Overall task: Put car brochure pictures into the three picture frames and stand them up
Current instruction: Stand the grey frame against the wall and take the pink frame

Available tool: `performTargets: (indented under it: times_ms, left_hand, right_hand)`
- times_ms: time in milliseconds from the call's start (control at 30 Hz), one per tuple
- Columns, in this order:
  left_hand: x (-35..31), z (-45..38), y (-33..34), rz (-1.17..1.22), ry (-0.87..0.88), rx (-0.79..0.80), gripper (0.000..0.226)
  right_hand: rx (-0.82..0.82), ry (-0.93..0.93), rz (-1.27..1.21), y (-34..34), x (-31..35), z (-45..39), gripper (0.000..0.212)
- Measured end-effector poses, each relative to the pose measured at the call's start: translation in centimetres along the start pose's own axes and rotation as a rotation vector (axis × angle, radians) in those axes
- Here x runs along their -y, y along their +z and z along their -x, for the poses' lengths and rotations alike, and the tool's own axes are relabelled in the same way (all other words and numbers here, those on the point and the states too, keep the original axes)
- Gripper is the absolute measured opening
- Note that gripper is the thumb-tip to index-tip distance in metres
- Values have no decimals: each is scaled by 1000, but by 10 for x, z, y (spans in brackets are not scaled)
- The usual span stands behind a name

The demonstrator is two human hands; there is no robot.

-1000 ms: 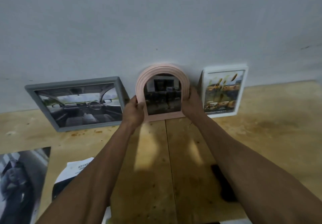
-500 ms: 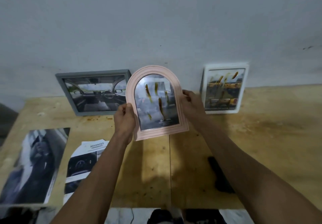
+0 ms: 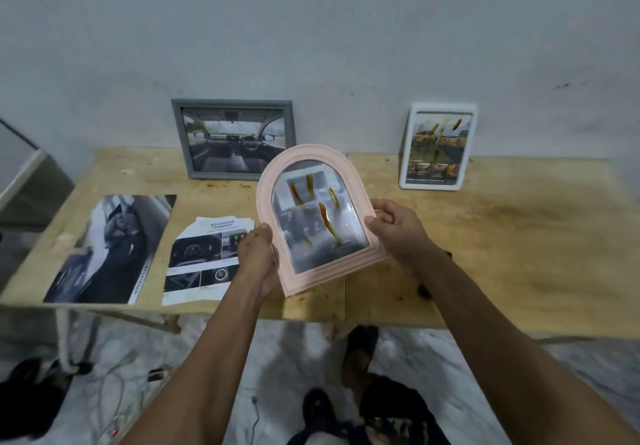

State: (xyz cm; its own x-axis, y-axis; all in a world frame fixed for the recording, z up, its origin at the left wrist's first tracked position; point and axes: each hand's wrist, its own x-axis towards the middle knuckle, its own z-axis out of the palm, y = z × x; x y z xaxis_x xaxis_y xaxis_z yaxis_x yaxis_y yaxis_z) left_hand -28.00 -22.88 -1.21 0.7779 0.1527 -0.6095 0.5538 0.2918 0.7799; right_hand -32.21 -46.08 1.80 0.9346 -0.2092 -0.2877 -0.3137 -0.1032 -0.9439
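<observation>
**Pink arched frame lifted off the wall and held over the table**

Pale grey wall (image 3: 311,29) backs a worn wooden table (image 3: 519,236), and against it two frames stand upright: a grey frame (image 3: 234,139) with a car-interior picture at about 11 o'clock, and a white frame (image 3: 438,146) with a yellow-toned brochure picture at about 1 o'clock.

A second ago the pink arched frame (image 3: 320,217) stood against the wall between those two. Half a second ago it had been raised clear of the wall. Now it is nearer the person, in the air over the table's near edge, its arched top tilted toward 11 o'clock, face up to the camera with a brochure picture behind its glazing.

The left hand (image 3: 258,259) grips the frame's lower left side, fingers curled behind it. The right hand (image 3: 398,231) grips the right edge, thumb on the front and fingers wrapped behind.

At 9 o'clock on the table lie a large brochure page (image 3: 110,250) and, just beside it, a cut sheet headed "ADVANCED" (image 3: 207,261). Compared with before, more of the floor (image 3: 294,358) below the table is in view.
</observation>
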Motion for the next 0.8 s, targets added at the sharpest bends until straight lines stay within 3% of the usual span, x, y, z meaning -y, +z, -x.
performTargets:
  times_ms: [133, 300, 367, 433, 533, 667, 733, 800]
  left_hand:
    - [-3, 24, -4, -125, 16, 19, 30]
    - [-34, 40, -1, 17, 24, 80, 57]
    - [-42, 40, -3, -48, -22, 84, 53]
    - [-43, 38, -6, -114, -75, 61, 33]
    - [-32, 29, -12, -151, -167, 39, 7]
    - [0, 26, -19, -236, -216, 51, 11]
    - [19, 28, -26, -259, -198, 55, 11]
    - [31, 27, -33, -274, -182, 63, 14]
  right_hand:
    - [-73, -169, 206, -1, 7, 27, 29]
    - [-100, -567, 585, 2, -1, 52, 28]
    - [-92, -742, 753, 3, -15, 55, 28]
    - [-114, -852, 895, 2, -28, 57, 30]
    - [-66, -831, 903, -2, -39, 62, 22]
    - [9, -708, 821, -14, -69, 65, 24]
    - [-48, -499, 739, -18, -86, 65, 44]
    - [-157, -173, 623, -21, -95, 60, 59]
